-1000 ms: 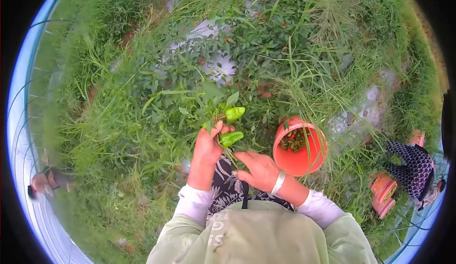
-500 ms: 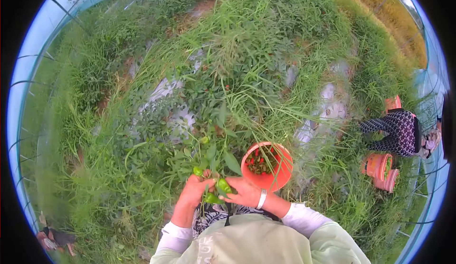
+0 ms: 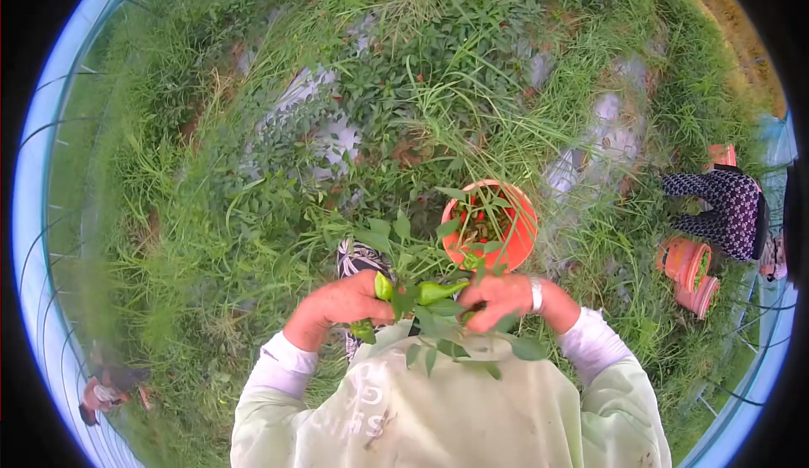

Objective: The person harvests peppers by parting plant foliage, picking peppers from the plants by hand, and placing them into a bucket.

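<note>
My left hand is closed around part of a leafy pepper branch in front of my chest. One green pepper sticks up by its fingers, and another hangs just below them. My right hand, slightly blurred, has its fingers curled on the branch's right side. Between the hands lies a pale green pepper among the branch's leaves. Just beyond my right hand stands an orange bucket with red and dark peppers inside, partly covered by leaves and grass.
Weedy pepper rows spread ahead, with torn plastic mulch showing through the grass. At the right a person bends beside several orange buckets. Another person is at the lower left. Blue netting on hoops borders the plot.
My hands have moved apart and closer to my chest, with the leafy branch now stretched between them. The view has tilted, so the bucket and rows appear higher.
</note>
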A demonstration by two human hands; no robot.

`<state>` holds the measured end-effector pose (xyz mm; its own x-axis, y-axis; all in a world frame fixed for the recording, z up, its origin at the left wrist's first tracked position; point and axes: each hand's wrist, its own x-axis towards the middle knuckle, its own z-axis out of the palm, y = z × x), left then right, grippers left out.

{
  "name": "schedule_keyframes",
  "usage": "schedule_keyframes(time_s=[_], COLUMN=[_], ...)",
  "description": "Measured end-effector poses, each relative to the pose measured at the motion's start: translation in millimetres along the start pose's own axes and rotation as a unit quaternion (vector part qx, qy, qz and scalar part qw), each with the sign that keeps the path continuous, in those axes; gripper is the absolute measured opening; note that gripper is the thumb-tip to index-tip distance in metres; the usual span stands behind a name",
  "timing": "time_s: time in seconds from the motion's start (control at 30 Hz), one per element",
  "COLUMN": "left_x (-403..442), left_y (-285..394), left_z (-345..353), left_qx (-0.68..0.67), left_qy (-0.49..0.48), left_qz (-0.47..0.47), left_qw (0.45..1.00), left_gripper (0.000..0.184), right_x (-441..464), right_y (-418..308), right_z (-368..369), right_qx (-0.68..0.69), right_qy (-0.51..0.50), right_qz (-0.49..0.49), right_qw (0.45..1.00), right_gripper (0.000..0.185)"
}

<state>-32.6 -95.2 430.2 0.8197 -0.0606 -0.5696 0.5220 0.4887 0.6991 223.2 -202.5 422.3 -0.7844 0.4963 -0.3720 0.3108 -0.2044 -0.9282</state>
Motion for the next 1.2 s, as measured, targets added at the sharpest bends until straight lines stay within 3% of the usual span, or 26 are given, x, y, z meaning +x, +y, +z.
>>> schedule_keyframes(time_s=[0.07,0.1,0.13,0.17,0.2,0.23,0.33,0.37,0.4,0.43,0.5,0.63,0.7,0.77,0.83,0.9,0.93,1.03,1.07,1.2], left_x=[-22,-23,-21,-20,-17,-14,-4,0,4,9,17,29,34,39,37,38,36,24,20,18], left_y=[17,8,2,-3,-8,-7,-5,-3,-2,-1,1,-19,-22,-29,-28,-26,-26,-30,-32,-54], left_z=[-1,-8,-15,-20,-20,-19,-15,-12,-8,-6,-2,12,18,18,9,7,4,-6,-9,-21], left_qx=[-0.052,-0.055,-0.023,0.009,-0.099,-0.101,-0.156,-0.136,-0.117,-0.119,-0.121,-0.165,-0.205,-0.205,-0.141,-0.076,-0.077,-0.116,-0.124,-0.151], left_qy=[0.078,0.083,0.084,0.084,0.063,0.063,0.016,0.033,0.050,0.052,-0.029,-0.069,-0.081,-0.100,-0.092,-0.114,-0.115,-0.149,-0.089,0.054], left_qz=[0.045,0.042,0.046,0.050,0.066,0.065,0.080,0.067,0.054,0.055,0.037,-0.008,0.015,-0.001,0.023,-0.055,-0.055,0.005,0.002,0.004], left_qw=[0.995,0.994,0.995,0.995,0.991,0.991,0.984,0.988,0.990,0.990,0.992,0.984,0.975,0.974,0.985,0.989,0.989,0.982,0.988,0.987], left_gripper=[0.019,0.019,0.022,0.025,0.031,0.031,0.030,0.026,0.023,0.023,0.022,0.025,0.026,0.031,0.030,0.030,0.030,0.029,0.030,0.036], right_x=[-24,-28,-31,-31,-26,-21,2,9,16,20,20,23,21,20,18,14,4,-21,-26,-27], right_y=[19,24,27,29,30,30,19,14,10,9,4,14,20,21,21,14,45,24,30,76], right_z=[-5,-2,2,4,4,3,-5,-4,-3,-5,-5,15,20,25,26,25,21,1,-3,1], right_qx=[0.161,0.163,0.370,0.558,0.606,0.607,0.451,0.454,0.359,0.259,0.274,0.178,0.155,0.198,0.232,0.269,0.045,0.012,0.039,0.043], right_qy=[0.039,0.034,0.090,0.141,0.153,0.153,0.321,0.321,0.323,0.318,0.202,0.244,0.250,0.208,0.205,0.237,0.089,0.082,0.105,0.208], right_qz=[-0.018,-0.021,-0.061,-0.095,-0.128,-0.127,-0.030,-0.028,-0.032,-0.037,0.012,-0.073,-0.112,-0.011,-0.030,-0.015,0.073,0.133,0.068,0.127], right_qw=[0.986,0.986,0.923,0.812,0.770,0.769,0.832,0.831,0.875,0.911,0.940,0.950,0.949,0.958,0.951,0.933,0.992,0.988,0.991,0.969], right_gripper=[0.037,0.037,0.036,0.036,0.033,0.033,0.031,0.031,0.031,0.031,0.032,0.034,0.035,0.036,0.034,0.038,0.042,0.043,0.041,0.039])
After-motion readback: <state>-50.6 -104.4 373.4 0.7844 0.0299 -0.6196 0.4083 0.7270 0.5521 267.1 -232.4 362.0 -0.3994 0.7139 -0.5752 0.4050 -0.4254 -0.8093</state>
